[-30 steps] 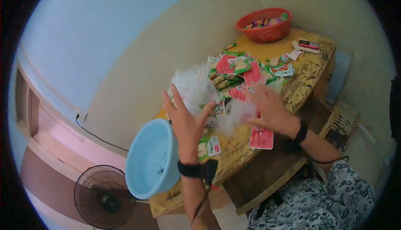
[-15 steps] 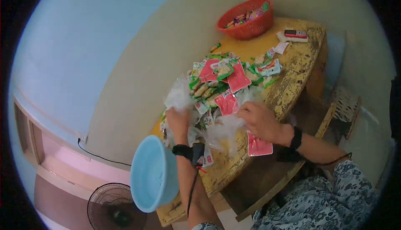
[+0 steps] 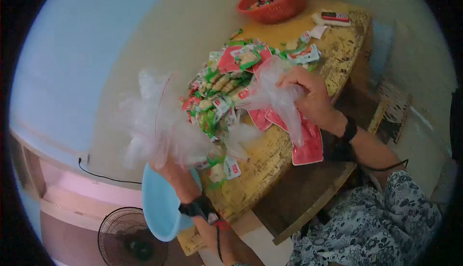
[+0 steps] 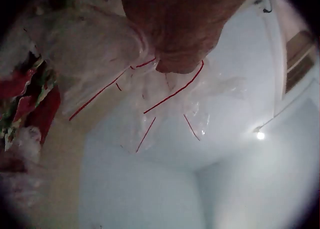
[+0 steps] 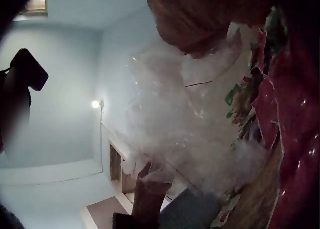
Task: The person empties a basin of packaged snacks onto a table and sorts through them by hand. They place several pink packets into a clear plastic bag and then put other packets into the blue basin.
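A person sits at a worn yellow table (image 3: 270, 162) heaped with a pile of snack packets (image 3: 219, 90) in red and green. The left hand (image 3: 168, 167) is raised left of the pile, above a blue basin (image 3: 155, 210), its fingers closed around the gathered end of a bunch of clear bags (image 3: 154, 121). The left wrist view shows thin red lines on the film. The right hand (image 3: 311, 94) rests at the pile's near edge, fingers curled around a second clear bag (image 3: 279, 99) that trails down over the flat red packets (image 3: 308, 147). The work in hand looks like pulling clear bags free of the packets. It is likely done best by holding the bunch firmly at its neck and lifting it well clear, so the clinging film drags no packets off the edge. Counted: two hands, two clumps of clear film, one basin, one red basket (image 3: 272, 3) of small sweets, one phone (image 3: 334, 17), one floor fan (image 3: 128, 237). The packets and the bags within the bunch are too many and too crumpled to count.
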Motion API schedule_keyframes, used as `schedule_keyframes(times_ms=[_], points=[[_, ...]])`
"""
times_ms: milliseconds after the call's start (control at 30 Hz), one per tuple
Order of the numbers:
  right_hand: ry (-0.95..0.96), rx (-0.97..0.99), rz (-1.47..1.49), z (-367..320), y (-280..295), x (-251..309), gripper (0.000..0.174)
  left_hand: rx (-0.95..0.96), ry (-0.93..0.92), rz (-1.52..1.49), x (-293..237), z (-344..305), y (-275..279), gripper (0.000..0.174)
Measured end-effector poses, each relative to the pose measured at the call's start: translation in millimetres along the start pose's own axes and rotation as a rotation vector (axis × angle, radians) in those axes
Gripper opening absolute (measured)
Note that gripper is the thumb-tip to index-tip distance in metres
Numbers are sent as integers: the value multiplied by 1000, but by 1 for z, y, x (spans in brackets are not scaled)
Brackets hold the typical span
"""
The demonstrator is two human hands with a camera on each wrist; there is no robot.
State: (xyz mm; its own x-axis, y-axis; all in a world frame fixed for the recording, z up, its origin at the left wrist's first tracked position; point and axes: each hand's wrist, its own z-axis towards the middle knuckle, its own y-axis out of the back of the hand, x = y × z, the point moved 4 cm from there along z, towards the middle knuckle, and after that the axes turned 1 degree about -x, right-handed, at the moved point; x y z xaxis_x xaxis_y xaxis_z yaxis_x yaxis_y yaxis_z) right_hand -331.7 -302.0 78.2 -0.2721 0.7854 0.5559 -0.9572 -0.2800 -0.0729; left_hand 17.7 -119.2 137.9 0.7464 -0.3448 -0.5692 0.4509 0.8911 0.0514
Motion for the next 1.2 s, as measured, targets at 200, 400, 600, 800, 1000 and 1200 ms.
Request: schedule_keyframes(times_ms=[200,400,600,800,1000,1200], points=[[79,223,117,-7,-14,41,15,23,-118,278,-51,-133,50,30],[90,901,466,-68,-23,104,18,375,152,149,-118,-221,53,37],[-241,1114,220,-141,-14,78,25,854,302,14,-137,-225,22,44],[-315,1306,-451,-140,-13,59,24,1164,369,149,-103,-234,-16,47],[-334,1251,-399,-129,0,55,31,1433,383,333,-98,-239,-46,42],[-423,1159,-341,-120,12,53,49,1448,434,326,-71,-254,-54,26]])
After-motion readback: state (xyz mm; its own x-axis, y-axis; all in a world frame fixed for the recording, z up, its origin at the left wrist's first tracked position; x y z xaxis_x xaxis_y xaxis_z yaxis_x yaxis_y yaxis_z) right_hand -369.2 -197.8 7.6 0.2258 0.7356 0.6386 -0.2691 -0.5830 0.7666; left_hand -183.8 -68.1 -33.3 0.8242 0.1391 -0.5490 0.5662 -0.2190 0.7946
